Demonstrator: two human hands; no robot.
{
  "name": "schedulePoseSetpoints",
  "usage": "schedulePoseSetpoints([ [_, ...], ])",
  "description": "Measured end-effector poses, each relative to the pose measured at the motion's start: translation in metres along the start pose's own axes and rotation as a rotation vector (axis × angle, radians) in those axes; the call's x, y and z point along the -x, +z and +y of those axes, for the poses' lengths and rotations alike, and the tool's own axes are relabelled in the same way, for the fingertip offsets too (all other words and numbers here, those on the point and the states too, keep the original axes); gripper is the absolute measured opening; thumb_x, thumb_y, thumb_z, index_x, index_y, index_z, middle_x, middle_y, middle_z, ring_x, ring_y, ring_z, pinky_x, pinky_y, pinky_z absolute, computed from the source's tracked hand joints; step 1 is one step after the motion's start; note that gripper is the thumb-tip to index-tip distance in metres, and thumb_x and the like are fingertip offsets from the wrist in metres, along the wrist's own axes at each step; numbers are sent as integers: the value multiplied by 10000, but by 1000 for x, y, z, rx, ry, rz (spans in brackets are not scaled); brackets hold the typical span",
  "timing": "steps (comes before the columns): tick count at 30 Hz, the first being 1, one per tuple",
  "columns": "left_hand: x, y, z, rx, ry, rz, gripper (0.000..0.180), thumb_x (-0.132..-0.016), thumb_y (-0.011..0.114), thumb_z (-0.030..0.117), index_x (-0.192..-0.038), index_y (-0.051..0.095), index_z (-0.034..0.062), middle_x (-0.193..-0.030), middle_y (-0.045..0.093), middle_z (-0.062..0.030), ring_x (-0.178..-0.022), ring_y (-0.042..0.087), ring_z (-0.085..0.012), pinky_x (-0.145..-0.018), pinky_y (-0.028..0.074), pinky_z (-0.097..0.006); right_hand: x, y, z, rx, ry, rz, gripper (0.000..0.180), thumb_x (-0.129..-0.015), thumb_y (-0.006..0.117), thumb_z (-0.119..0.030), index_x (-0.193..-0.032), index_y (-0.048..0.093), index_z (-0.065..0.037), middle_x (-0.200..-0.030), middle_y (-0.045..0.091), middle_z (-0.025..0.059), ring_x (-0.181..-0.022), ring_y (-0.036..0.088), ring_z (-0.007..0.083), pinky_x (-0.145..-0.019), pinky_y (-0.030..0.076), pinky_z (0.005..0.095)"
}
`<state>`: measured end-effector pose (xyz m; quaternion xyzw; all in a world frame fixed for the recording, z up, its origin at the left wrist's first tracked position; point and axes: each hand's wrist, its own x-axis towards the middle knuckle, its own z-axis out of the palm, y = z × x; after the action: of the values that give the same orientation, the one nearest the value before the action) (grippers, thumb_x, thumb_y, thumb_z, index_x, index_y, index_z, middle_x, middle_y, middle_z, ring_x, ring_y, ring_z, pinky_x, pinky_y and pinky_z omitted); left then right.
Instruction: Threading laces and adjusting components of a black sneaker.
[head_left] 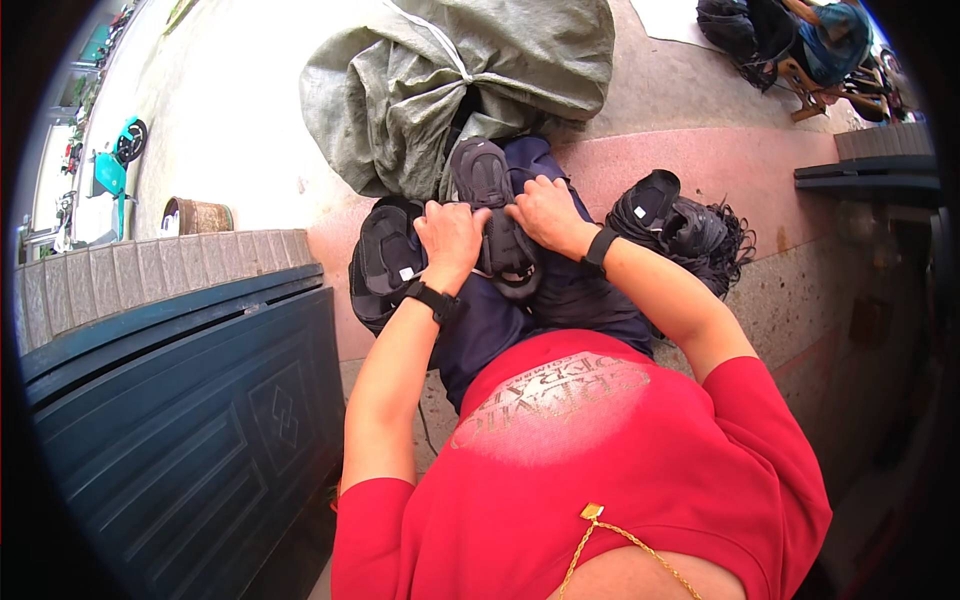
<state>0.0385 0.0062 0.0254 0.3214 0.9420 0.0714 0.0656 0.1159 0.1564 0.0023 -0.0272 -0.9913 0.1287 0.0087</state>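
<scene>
A black shoe upper (508, 258) lies lengthwise over my lap, its tongue end pointing away from me. My left hand (450, 238) pinches its left edge, fingers curled and thumb pressed inward. From the other side my right hand (550, 212) grips the right edge near the middle, also with the thumb turned in. Both wrists wear dark bands. Close by my left hand rests a stack of black shoe uppers (385, 252) with small white labels. Beyond my right hand is a heap of black uppers with tangled laces (695, 232).
A large grey-green woven sack (400, 90), tied with white cord, stands just ahead. Dark blue door panels (200, 420) flank me on the left, another (870, 178) on the right. Farther off are a brown pot (200, 217), a teal scooter (112, 175) and a seated person (838, 45).
</scene>
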Motion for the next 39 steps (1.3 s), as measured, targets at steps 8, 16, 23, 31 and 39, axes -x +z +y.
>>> schedulePoseSetpoints([
  [8, 2, 5, -2, 307, -170, -173, 274, -754, 574, 270, -945, 627, 80, -979, 600, -95, -980, 487, -281, -778, 411, -422, -1, 8, 4, -4, -24, -28, 219, -777, 535, -259, -736, 595, -52, -794, 529, 101, -816, 496, 270, -682, 382, 410],
  [16, -53, 3, -3, 523, 70, 140, 193, -812, 490, 155, -931, 605, 56, -797, 619, -158, -741, 601, -313, -665, 465, -403, 8, 16, 6, -274, 86, 123, 150, -738, 538, -175, -824, 645, -114, -796, 539, 56, -814, 503, 242, -671, 389, 386],
  [23, -108, 31, 20, 449, 241, -319, 436, -729, 578, 74, -1149, 488, -1, -775, 624, -137, -528, 589, -192, -521, 466, -313, 5, 18, -4, -297, 124, 131, 172, -724, 557, -181, -842, 663, -114, -795, 558, 60, -817, 511, 247, -670, 391, 387],
  [31, -99, -19, 36, 899, -152, -675, 589, -758, 555, 72, -1285, 294, 36, -667, 490, -26, -463, 449, -84, -353, 348, -221, 1, 22, 2, -372, -29, 250, 63, -683, 530, -93, -732, 545, -55, -735, 559, 76, -752, 529, 251, -663, 400, 349],
  [39, -94, -39, 29, 1395, -418, -691, 611, -783, 575, 44, -1289, 234, 13, -672, 460, -26, -457, 390, -65, -350, 292, -195, -10, -1, 2, 41, -283, 86, 78, -673, 553, -130, -749, 571, -126, -777, 500, 29, -849, 454, 205, -698, 351, 345],
])
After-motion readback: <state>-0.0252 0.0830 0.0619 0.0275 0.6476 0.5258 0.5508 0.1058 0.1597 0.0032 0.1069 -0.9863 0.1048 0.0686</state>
